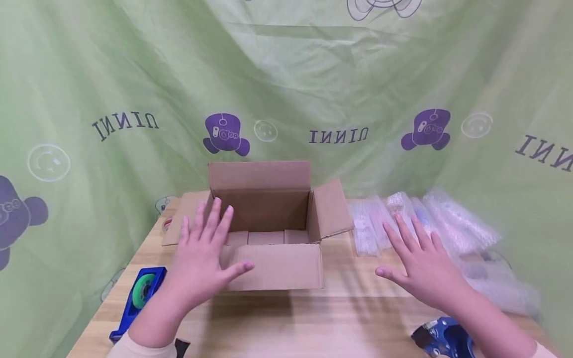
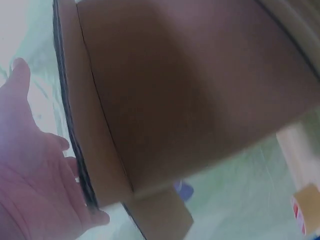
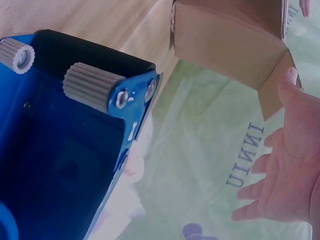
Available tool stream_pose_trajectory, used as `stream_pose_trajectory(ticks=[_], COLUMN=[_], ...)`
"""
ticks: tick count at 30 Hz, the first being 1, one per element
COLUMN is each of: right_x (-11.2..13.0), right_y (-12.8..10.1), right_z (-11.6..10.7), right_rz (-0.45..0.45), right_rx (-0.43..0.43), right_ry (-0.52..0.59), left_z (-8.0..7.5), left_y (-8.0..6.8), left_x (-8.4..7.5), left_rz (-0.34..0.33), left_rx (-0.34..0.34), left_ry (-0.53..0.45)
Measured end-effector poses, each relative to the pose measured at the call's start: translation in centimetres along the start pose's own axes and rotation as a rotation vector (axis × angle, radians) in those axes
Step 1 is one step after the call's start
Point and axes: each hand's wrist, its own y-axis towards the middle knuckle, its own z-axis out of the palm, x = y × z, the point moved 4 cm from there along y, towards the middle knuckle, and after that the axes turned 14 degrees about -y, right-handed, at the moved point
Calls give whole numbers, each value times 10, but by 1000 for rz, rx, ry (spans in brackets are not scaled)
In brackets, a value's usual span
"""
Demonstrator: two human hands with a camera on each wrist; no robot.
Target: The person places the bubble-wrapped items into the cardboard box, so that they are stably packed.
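An open cardboard box (image 1: 268,211) stands on the table, its flaps folded outward. My left hand (image 1: 201,268), fingers spread, is held over the box's front left corner and overlaps it in the head view. In the left wrist view the left hand (image 2: 40,175) appears beside the cardboard edge, with nothing in its grasp. My right hand (image 1: 427,271) hovers palm down with spread fingers, holding nothing. Ahead of it lie several bubble-wrapped packages (image 1: 456,223). A blue tape dispenser (image 1: 440,335) sits below the right hand, also large in the right wrist view.
Left of the box, a second blue dispenser (image 1: 130,313) with a green tape roll (image 1: 142,291) lies partly behind my left forearm. A roll of tape (image 2: 307,210) rests near the table's left edge. A green printed curtain (image 1: 286,99) hangs behind and around the wooden table (image 1: 340,318).
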Motion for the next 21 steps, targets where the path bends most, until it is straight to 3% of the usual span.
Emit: stream_pose_trajectory(ticks=[5, 10, 14, 17, 21], right_x=[-11, -39, -69, -90, -113], right_y=[0, 1, 1, -2, -13], right_z=[4, -2, -6, -4, 6], right_rz=[0, 2, 12, 20, 30], right_rx=[27, 47, 44, 63, 158], right_ry=[40, 141, 188, 197, 171], left_z=[-5, 0, 5, 6, 8], left_y=[6, 8, 7, 8, 9], left_x=[21, 41, 48, 52, 52], left_rz=[-37, -91, -160, -214, -258], left_rx=[8, 129, 207, 214, 213], left_ry=[-23, -116, -220, -268, -300])
